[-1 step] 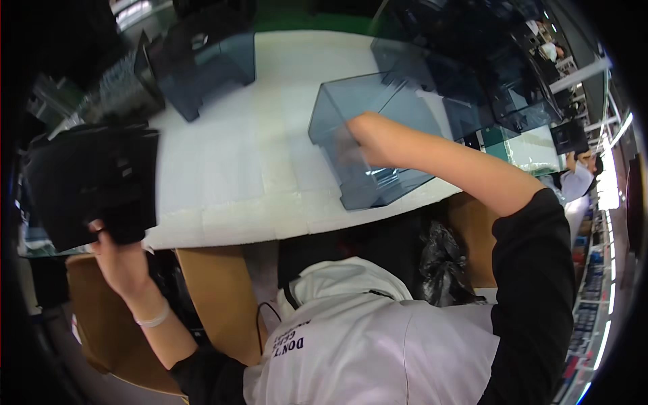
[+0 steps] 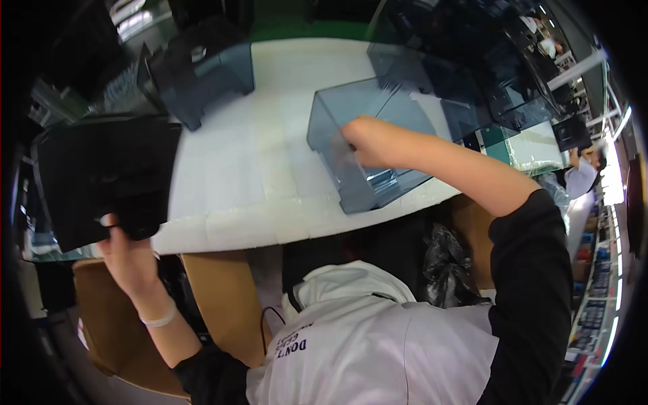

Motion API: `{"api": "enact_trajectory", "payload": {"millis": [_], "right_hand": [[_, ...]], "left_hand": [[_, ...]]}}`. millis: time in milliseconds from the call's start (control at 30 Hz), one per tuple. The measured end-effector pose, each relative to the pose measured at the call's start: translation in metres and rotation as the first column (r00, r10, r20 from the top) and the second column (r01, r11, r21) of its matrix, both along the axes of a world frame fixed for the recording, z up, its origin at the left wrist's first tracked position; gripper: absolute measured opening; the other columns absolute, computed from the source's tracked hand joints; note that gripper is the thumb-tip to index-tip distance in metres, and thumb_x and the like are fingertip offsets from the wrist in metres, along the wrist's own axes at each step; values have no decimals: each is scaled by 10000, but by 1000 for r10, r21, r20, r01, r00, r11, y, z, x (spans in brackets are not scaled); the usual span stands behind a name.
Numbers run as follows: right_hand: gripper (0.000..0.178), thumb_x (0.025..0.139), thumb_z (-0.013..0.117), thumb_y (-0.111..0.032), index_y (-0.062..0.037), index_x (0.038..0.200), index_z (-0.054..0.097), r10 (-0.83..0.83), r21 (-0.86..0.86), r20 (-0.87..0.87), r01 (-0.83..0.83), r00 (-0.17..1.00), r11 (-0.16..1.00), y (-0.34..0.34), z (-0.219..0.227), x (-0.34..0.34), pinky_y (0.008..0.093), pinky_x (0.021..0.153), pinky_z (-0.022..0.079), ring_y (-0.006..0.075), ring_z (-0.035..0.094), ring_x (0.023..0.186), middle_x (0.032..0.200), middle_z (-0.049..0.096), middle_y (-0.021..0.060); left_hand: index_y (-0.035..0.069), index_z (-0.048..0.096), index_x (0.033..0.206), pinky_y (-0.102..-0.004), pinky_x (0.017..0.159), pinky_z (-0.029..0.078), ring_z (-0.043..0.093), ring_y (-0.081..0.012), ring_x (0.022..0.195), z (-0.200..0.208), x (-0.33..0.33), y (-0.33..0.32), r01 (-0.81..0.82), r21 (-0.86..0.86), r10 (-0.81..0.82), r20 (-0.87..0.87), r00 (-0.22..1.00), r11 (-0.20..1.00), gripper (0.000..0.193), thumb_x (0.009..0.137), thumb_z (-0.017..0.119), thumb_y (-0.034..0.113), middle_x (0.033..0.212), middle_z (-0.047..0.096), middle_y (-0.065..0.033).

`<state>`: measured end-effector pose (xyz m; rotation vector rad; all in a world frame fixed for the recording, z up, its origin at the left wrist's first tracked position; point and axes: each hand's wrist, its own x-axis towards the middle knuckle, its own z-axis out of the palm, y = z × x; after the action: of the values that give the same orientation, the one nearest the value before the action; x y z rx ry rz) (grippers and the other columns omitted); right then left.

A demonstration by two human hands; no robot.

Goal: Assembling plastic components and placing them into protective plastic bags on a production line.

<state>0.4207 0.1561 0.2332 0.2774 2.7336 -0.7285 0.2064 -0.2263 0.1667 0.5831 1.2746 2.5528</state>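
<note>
Head view's mostly white padded tabletop (image 2: 233, 175), with a dark pile of see-through parts (image 2: 472, 74) crowding 2 o'clock. Over at 9 o'clock there's a broad black piece (image 2: 104, 172), and a smoky clear bin (image 2: 334, 115) sits on the table at 1 o'clock, with a similar-looking bin (image 2: 216, 81) at 11. From where I'm standing I'd call it midway, tbh: the clear bin's down on the tabletop, but neither part has been left alone yet, and the two are well apart. Left hand (image 2: 131, 263) has the black piece gripped by its near edge, thumb on top. Right hand (image 2: 368, 142) is at the clear bin, fingers curled; can't tell if it's really gripping, fingertips aren't clear.
</note>
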Motion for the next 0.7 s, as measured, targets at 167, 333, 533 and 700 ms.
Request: {"api": "enact_trajectory", "payload": {"millis": [167, 333, 533, 700], "right_hand": [[161, 845, 623, -131, 25, 878, 648, -83, -337, -352, -44, 932, 940, 23, 24, 30, 321, 672, 497, 208, 624, 730, 793, 647, 112], [165, 903, 568, -123, 21, 887, 648, -788, -776, -589, 147, 180, 614, 68, -18, 89, 238, 653, 439, 110, 538, 649, 722, 584, 35], [166, 900, 566, -137, 9, 883, 644, -856, -780, -502, 365, 120, 509, 60, -115, 103, 215, 621, 383, 81, 512, 644, 688, 563, 9], [138, 892, 571, -113, 7, 882, 639, -887, -784, -421, 415, 193, 462, 42, -124, 98, 218, 612, 403, 76, 522, 650, 725, 582, -1]], "left_hand": [[125, 621, 1149, -467, 1029, 386, 545, -278, 1170, 87, 82, 115, -199, -425, -270, -806, 527, 883, 317, 849, 573, 34, 1256, 571, -173], [202, 697, 1007, -449, 1020, 393, 617, -253, 1063, 109, 105, 163, -446, -263, -390, -894, -220, 855, 273, 744, 629, 165, 1143, 654, -90], [213, 695, 1017, -449, 1009, 405, 606, -226, 1079, 95, 103, 194, -391, -322, -426, -879, -214, 862, 306, 724, 634, 148, 1125, 659, -49], [204, 696, 1014, -468, 1035, 383, 603, -235, 1084, 87, 97, 194, -399, -379, -480, -856, -191, 835, 321, 714, 635, 105, 1116, 662, -49]]}}
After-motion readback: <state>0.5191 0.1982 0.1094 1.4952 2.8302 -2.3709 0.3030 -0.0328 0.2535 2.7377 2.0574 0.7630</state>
